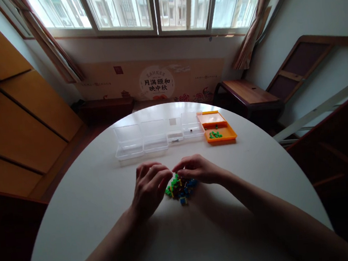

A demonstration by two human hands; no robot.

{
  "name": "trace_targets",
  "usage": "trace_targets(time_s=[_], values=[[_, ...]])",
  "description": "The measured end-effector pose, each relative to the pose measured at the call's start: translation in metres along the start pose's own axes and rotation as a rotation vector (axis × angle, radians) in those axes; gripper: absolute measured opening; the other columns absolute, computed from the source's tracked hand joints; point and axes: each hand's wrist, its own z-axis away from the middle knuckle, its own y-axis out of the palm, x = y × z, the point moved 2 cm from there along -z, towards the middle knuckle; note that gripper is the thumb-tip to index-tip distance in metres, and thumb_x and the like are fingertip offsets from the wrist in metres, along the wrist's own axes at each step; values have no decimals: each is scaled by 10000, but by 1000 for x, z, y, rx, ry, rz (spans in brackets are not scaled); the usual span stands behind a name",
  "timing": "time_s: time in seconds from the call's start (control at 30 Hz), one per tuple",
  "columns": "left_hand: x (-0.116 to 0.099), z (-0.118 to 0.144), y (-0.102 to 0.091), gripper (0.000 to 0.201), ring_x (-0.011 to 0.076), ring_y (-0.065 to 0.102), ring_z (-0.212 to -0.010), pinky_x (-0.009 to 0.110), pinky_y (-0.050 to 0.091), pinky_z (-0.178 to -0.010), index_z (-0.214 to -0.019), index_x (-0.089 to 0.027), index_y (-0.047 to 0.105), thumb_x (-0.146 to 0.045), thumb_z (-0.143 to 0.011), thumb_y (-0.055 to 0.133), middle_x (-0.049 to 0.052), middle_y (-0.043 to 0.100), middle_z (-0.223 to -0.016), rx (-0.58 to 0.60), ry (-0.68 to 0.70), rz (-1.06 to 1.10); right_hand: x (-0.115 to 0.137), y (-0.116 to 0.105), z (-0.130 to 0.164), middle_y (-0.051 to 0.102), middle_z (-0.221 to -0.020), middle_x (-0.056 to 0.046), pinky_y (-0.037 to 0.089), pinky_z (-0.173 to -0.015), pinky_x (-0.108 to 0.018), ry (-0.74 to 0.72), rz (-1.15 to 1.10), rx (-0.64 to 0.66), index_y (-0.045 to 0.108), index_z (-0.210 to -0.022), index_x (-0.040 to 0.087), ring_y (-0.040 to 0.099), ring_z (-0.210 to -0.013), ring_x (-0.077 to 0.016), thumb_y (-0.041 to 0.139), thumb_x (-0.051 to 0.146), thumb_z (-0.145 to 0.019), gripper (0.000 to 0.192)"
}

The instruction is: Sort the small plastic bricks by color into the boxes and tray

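A small heap of toy building bricks [178, 188] in green, blue, yellow and dark colours lies on the white table between my hands. My left hand [150, 184] is over the heap's left side, its fingers curled and thumb and fingertips drawn together. From the right, my right hand [200, 169] reaches across the heap's far edge with its fingertips pinched close to those of the left. Whatever sits between the fingertips is too small and dark to make out. Beyond the hands, an open orange box [233, 135] contains several small green bricks [215, 134].
Left of the orange box stand open clear plastic boxes [129, 153] in a row, one with a small dark piece [191, 131] in it. The round white table [85, 207] has its far edge just behind them. A wooden chair [248, 92] stands beyond, at the right.
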Motion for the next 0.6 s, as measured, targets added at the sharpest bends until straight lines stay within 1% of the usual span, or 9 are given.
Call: trace_targets(time_s=[0.07,0.17,0.27,0.37,0.6], values=[[0,1,0,74,181,561,-921,356,404,-867,-879,-219,624,-158,-844,646,8,673,-861,-7,6,7,3,8,0,659,-766,-28,442,-609,-236,-12,-38,24,730,-939,137,552,-654,-111,642,307,-810,231],[1,1,0,65,176,569,-909,348,409,-859,-870,-223,624,-164,-847,642,6,672,-847,-11,7,4,1,13,0,663,-774,-31,451,-620,-238,-27,-58,1,728,-928,137,571,-677,-121,637,290,-808,215],[2,1,2,74,174,575,-903,346,408,-853,-845,-222,616,-159,-836,655,-2,672,-828,-19,0,0,-2,13,0,665,-784,-37,460,-622,-238,-55,-40,-29,732,-922,138,583,-688,-125,630,257,-806,195],[3,0,2,75,175,579,-899,346,407,-852,-822,-221,611,-171,-828,667,-8,671,-816,-22,-8,-3,-3,13,0,664,-791,-39,466,-626,-237,-82,-13,-32,736,-925,142,589,-688,-123,616,232,-815,185],[3,-1,1,75,177,579,-887,342,406,-842,-794,-220,610,-231,-832,674,-5,674,-807,-17,4,-9,0,13,1,683,-772,-40,468,-623,-227,-109,42,-63,737,-850,148,597,-663,-114,653,249,-814,137]])
